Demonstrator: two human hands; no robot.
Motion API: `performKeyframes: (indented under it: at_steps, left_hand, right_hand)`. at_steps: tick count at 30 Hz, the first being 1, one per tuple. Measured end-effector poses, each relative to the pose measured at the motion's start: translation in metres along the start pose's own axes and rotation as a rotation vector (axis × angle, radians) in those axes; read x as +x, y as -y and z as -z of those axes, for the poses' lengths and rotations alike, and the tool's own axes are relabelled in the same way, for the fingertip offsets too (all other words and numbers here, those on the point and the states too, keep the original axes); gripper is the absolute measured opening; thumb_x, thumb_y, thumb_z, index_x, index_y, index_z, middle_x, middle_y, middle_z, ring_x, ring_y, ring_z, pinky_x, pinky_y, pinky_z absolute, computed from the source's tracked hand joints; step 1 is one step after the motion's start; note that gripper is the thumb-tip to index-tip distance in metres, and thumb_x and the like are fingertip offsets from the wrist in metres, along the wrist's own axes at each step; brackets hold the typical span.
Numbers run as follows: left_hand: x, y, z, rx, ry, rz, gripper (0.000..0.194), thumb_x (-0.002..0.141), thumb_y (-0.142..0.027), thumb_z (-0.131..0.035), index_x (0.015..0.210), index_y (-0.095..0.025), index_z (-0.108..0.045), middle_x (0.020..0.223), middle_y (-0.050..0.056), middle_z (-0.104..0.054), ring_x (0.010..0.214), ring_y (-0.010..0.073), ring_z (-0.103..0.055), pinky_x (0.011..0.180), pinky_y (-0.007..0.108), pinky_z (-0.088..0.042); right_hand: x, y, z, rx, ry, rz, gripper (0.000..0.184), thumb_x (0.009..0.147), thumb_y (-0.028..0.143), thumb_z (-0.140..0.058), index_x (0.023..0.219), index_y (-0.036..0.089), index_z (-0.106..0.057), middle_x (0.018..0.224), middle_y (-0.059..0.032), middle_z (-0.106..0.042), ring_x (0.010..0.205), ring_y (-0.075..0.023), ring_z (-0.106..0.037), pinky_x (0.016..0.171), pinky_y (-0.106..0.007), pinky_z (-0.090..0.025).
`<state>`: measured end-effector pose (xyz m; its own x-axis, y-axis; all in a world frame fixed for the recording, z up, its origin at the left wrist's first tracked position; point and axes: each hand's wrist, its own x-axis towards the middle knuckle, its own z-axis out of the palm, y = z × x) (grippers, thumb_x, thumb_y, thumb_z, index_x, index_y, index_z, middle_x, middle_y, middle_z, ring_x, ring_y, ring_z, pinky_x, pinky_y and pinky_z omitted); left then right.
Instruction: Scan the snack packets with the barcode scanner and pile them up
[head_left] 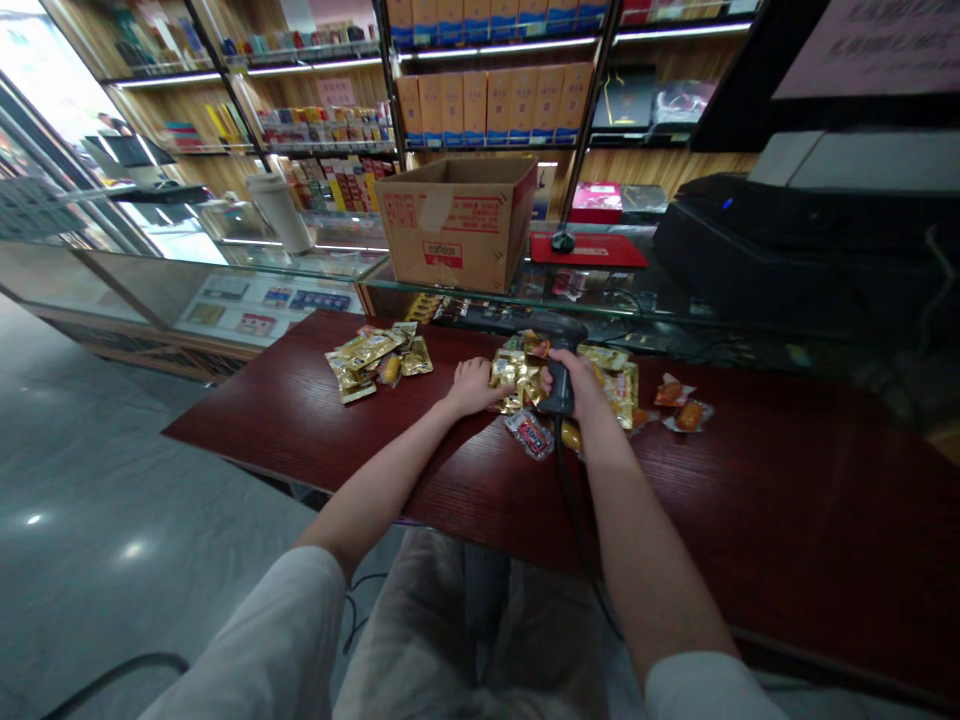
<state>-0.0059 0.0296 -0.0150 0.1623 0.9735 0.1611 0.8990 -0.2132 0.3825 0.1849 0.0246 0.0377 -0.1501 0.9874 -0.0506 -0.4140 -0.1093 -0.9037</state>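
Note:
My right hand [576, 380] is wrapped round the handle of a black barcode scanner [557, 390], its head over a heap of gold snack packets [517, 372]. The scanner's cord hangs toward me. Beside that heap, my left hand [474, 388] lies on the tabletop with fingers spread, its thumb reaching to the gold packets' edge. Just below them is a clear packet with a dark red label [531, 434]. More gold packets [621, 388] lie partly hidden behind my right hand. A second pile of gold packets [367, 358] sits to the left.
Two small clear-wrapped brown snacks [688, 415] lie to the right on the dark red table [465, 470]. Behind it, a glass counter carries an open cardboard box [450, 225], a mouse [562, 242] on a red mat [611, 250], and a white cup [281, 215].

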Motion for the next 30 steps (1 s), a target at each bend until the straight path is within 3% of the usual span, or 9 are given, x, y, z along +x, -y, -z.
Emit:
performKeyframes:
  at_steps: [4, 9, 11, 16, 21, 30]
  left_hand:
    - [0.007, 0.017, 0.009, -0.141, -0.023, 0.085, 0.043, 0.080, -0.041, -0.070, 0.113, -0.015, -0.059, 0.118, 0.015, -0.067, 0.112, 0.0303, -0.063, 0.099, 0.041, -0.047]
    - [0.007, 0.043, 0.032, -0.401, -0.218, 0.163, 0.046, 0.077, -0.014, -0.060, 0.123, -0.015, -0.050, 0.109, 0.010, -0.070, 0.098, 0.0234, -0.067, 0.092, 0.036, -0.051]
    - [0.005, 0.055, 0.045, -0.417, -0.219, 0.122, 0.045, 0.074, -0.014, -0.060, 0.119, -0.013, -0.054, 0.110, 0.009, -0.069, 0.100, 0.0229, -0.067, 0.094, 0.035, -0.050]
    - [-0.001, 0.075, 0.065, -0.411, -0.059, 0.020, 0.046, 0.070, -0.023, -0.064, 0.114, -0.012, -0.063, 0.109, 0.008, -0.070, 0.100, 0.0247, -0.067, 0.095, 0.036, -0.051]
    - [-0.001, 0.078, 0.062, -0.405, -0.022, 0.010, 0.047, 0.069, -0.025, -0.064, 0.115, -0.013, -0.065, 0.108, 0.008, -0.072, 0.099, 0.0246, -0.067, 0.094, 0.038, -0.053]
    - [0.003, 0.083, 0.059, -0.322, 0.006, 0.011, 0.048, 0.070, -0.020, -0.063, 0.118, -0.012, -0.066, 0.109, 0.010, -0.073, 0.099, 0.0263, -0.068, 0.093, 0.040, -0.054]
  right_hand:
    - [0.000, -0.001, 0.000, 0.004, -0.021, 0.010, 0.023, 0.063, 0.025, -0.072, 0.082, 0.019, -0.061, 0.078, -0.0018, -0.073, 0.042, -0.0067, -0.046, 0.035, -0.021, -0.039]
    - [0.001, -0.003, -0.001, -0.022, 0.010, -0.003, 0.022, 0.066, 0.027, -0.072, 0.084, 0.020, -0.061, 0.072, -0.0013, -0.070, 0.043, -0.0073, -0.046, 0.037, -0.021, -0.039]
    - [0.000, -0.007, -0.005, -0.050, 0.053, -0.033, 0.024, 0.068, 0.029, -0.071, 0.086, 0.020, -0.061, 0.064, 0.0008, -0.065, 0.042, -0.0081, -0.045, 0.037, -0.021, -0.039]
    - [-0.004, -0.024, -0.025, -0.093, 0.160, -0.086, 0.029, 0.067, 0.029, -0.071, 0.091, 0.019, -0.059, 0.067, 0.0010, -0.066, 0.042, -0.0082, -0.045, 0.036, -0.022, -0.037]
    - [-0.011, -0.029, -0.038, -0.164, 0.228, -0.145, 0.027, 0.067, 0.028, -0.073, 0.088, 0.019, -0.059, 0.057, 0.0036, -0.060, 0.043, -0.0097, -0.047, 0.039, -0.022, -0.038]
    - [-0.011, -0.027, -0.036, -0.180, 0.271, -0.169, 0.029, 0.068, 0.034, -0.076, 0.085, 0.019, -0.058, 0.048, 0.0069, -0.051, 0.037, -0.0088, -0.044, 0.037, -0.022, -0.037]
